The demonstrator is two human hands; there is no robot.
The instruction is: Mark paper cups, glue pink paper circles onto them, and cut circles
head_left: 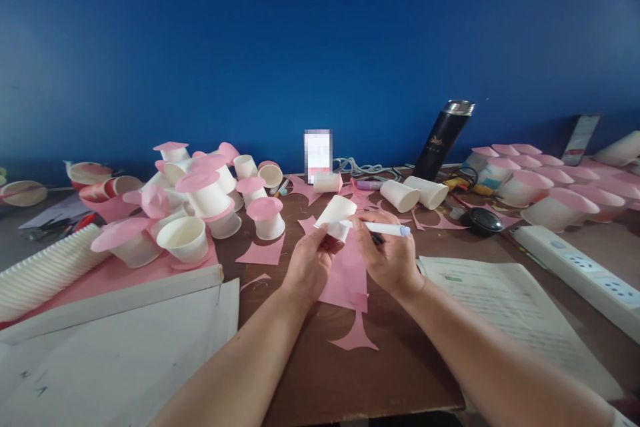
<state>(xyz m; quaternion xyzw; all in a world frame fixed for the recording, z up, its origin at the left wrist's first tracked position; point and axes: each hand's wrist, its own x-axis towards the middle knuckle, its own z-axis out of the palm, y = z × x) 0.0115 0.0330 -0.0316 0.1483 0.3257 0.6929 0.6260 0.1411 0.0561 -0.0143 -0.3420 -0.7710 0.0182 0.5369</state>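
A white paper cup (336, 210) lies tilted in my left hand (311, 260), whose fingers are closed round its lower end. My right hand (387, 250) grips a white marker pen (387, 229) with a pale blue end pointing right. The pen's tip side reaches toward the cup's surface; whether it touches I cannot tell. Something dark shows beneath my right fingers, too hidden to name. Below both hands lies pink paper (345, 277), with a cut scrap (357, 337) nearer the table's front edge.
Many cups with pink paper discs (200, 183) crowd the left, beside a long cup stack (50, 270). Two cups (400, 196) lie right of centre, near a leaning black flask (443, 140). A power strip (575, 267) and printed sheet (515, 313) are on the right.
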